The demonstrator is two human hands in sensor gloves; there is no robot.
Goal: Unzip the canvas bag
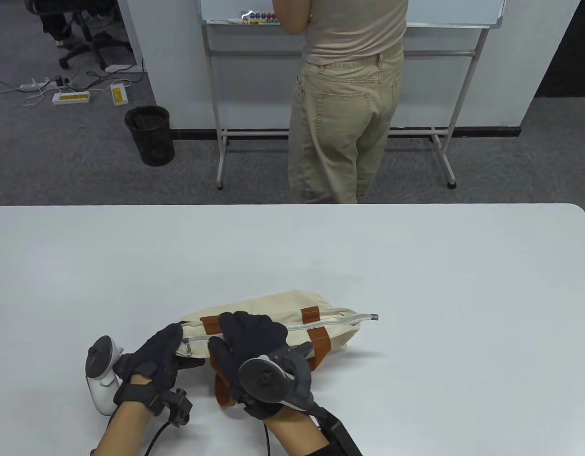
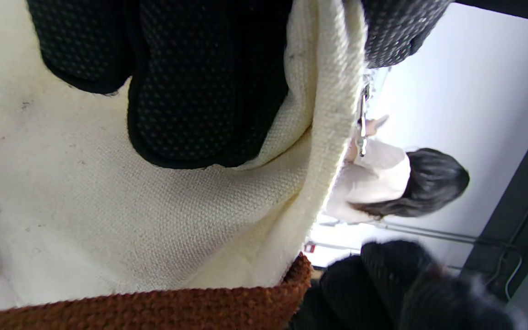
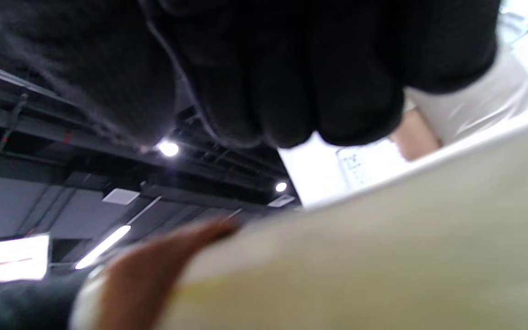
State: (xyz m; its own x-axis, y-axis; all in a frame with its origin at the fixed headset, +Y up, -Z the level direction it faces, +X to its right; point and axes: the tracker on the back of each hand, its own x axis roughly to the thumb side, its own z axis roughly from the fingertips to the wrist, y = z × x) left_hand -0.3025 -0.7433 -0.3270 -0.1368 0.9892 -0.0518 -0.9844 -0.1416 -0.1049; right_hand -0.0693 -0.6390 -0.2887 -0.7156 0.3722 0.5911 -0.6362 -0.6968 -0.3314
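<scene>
1. Your left hand (image 1: 152, 358) pinches the canvas bag's (image 1: 273, 311) left end; the left wrist view shows its fingers (image 2: 199, 91) pressed into the cream cloth. That grip likely anchors the bag so the zipper (image 1: 316, 321) can run against it.
2. Your right hand (image 1: 252, 344) lies over the bag's middle, fingers curled down on the top edge by the brown strap (image 1: 211, 325). Whether this grip pinches anything, you cannot tell: the right wrist view shows only bunched glove.
3. The metal pull (image 1: 188, 348) hangs at the bag's left end, between your two hands, apparently not yet gripped.
4. The bag lies on its side near the surface's (image 1: 416, 266) front edge, left of centre, its zipper tail pointing right and the teeth looking closed.
</scene>
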